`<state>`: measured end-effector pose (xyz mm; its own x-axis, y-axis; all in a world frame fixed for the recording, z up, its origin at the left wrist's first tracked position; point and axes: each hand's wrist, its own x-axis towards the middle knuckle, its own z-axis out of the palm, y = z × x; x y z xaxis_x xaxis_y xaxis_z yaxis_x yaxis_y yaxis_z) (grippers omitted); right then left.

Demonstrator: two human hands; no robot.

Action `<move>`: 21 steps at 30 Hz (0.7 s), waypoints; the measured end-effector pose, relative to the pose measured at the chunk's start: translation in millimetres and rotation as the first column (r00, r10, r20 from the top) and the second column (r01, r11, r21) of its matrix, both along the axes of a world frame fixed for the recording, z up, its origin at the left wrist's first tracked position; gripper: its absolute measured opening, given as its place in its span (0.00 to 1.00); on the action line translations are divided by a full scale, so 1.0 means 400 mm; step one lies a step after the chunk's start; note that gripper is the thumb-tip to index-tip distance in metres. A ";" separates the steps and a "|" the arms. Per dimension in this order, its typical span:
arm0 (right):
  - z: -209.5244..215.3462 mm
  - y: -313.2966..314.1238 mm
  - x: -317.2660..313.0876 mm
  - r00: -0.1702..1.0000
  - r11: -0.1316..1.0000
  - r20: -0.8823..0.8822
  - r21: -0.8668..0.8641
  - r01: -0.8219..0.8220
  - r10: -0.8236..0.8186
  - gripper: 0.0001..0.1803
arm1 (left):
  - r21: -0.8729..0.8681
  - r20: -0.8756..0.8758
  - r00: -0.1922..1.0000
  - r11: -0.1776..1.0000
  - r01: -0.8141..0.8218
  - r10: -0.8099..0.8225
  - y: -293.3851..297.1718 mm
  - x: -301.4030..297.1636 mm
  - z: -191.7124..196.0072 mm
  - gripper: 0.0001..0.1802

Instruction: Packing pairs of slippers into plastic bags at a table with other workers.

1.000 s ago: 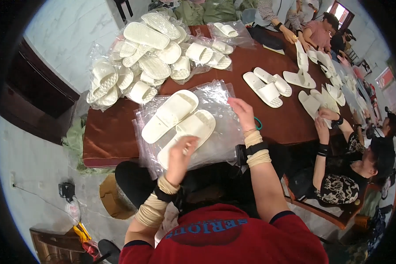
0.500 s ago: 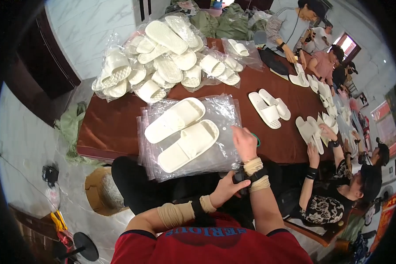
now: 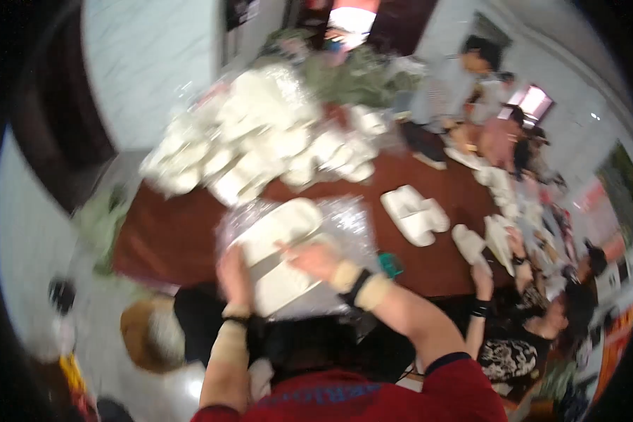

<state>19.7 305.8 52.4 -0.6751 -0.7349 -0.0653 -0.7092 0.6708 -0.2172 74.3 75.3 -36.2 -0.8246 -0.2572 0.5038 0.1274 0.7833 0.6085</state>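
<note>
A pair of white slide slippers lies on a stack of clear plastic bags in front of me: the upper slipper and the lower slipper. My left hand is at the left edge of the pair, against the slippers or the bags; which of them it touches is unclear. Over the strap area of the lower slipper is my right hand, one finger reaching left between the two slippers. Motion blur smears the fingers of both hands, so their grip cannot be read.
Bagged white slippers are heaped at the back of the brown table. Another slipper pair lies to the right, near a green ring-shaped item. Co-workers handle slippers along the right side. A cardboard box stands on the floor at left.
Both hands have come up from the table's front edge and its right to the slipper pair. My left hand no longer touches my right wrist. The view has shifted and blurred.
</note>
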 end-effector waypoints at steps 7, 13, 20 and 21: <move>-0.049 -0.083 -0.050 0.887 0.917 -0.364 0.374 -0.140 0.284 0.08 | -0.057 0.104 0.994 0.998 -0.022 0.028 -0.007 0.028 -0.045 0.23; 0.081 0.010 -0.098 0.912 0.959 -0.368 0.272 -0.084 0.184 0.09 | -0.169 0.197 0.979 0.985 -0.017 0.050 -0.017 0.013 -0.066 0.22; 0.255 0.450 -0.193 0.908 0.901 -0.412 0.364 0.238 -0.073 0.11 | -0.218 0.116 0.990 0.975 -0.048 0.074 0.005 0.020 -0.037 0.24; 0.239 0.530 -0.224 0.901 0.891 -0.425 0.373 0.259 -0.084 0.11 | -0.219 0.111 0.991 0.975 -0.049 0.075 0.006 0.021 -0.034 0.24</move>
<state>-69.8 517.8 147.9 -0.8217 -0.5684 -0.0413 -0.5405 0.7543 0.3727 82.7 77.8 -50.0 -0.8673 -0.2062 0.4531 0.0117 0.9015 0.4327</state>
